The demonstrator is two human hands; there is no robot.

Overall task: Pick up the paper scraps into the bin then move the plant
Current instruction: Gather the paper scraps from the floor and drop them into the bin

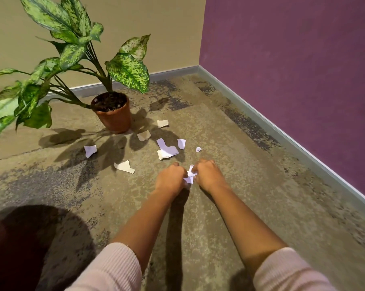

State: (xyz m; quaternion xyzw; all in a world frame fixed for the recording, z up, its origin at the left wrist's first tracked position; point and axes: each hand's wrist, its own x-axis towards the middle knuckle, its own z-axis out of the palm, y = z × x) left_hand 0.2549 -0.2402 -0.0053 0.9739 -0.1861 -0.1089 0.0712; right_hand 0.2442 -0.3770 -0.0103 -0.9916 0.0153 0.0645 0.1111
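White paper is bunched between the left hand point(170, 177) and the right hand point(206, 174), both curled closed on one crumpled wad of paper point(189, 175) low over the carpet point(250, 206). To do this gathering step well, I would keep the wad pinched in one hand and free the other to sweep the loose pieces together, working outward from the nearest. The paper scraps point(166, 149) lie scattered between the hands and the plant point(112, 111): thin, torn, some creased and lifted at the edges, so they should pinch up easily, though the smallest one point(198, 149) may need fingertips. Two brownish pieces sit just beside the terracotta pot (mind the drooping leaves). No bin is in view.
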